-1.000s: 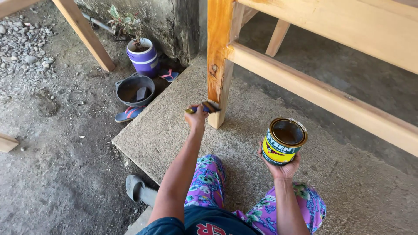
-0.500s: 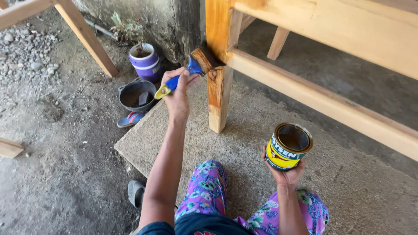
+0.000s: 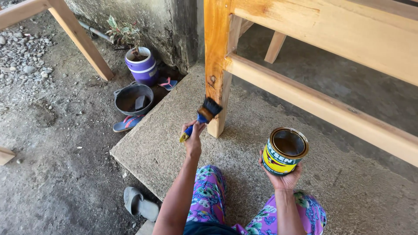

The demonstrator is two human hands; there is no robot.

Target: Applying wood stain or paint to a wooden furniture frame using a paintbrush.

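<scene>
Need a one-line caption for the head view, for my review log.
Left hand holds a blue-handled brush to a wooden leg; right hand cups an open can.

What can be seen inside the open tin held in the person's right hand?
The tin, resting on the right hand, is open. Inside shows a dark brown interior below a golden rim; whether that is liquid or coated wall, and how full it is, cannot be told.

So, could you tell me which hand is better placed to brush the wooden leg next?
The left hand: it holds the paintbrush with its bristles right at the wooden leg. The right hand is occupied holding the open can, off to the side.
</scene>
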